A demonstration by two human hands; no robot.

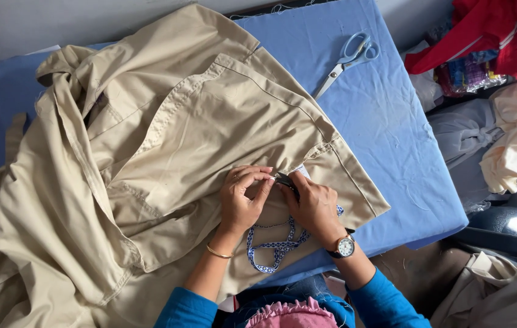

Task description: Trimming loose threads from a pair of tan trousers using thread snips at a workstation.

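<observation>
While the beige garment [167, 158] sprawls over the blue surface [386, 121], your left hand [241, 203] pinches its hem near you and your right hand [314, 203] pinches a small dark tool [285, 180] there. Slack cloth could let the tip nick fabric or fingertip. The tool's kind is hard to make out.

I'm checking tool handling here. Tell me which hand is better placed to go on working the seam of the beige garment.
Probably the right hand: it grips the small dark tool at the seam of the beige garment, while the left hand pinches the fabric beside it.
</observation>
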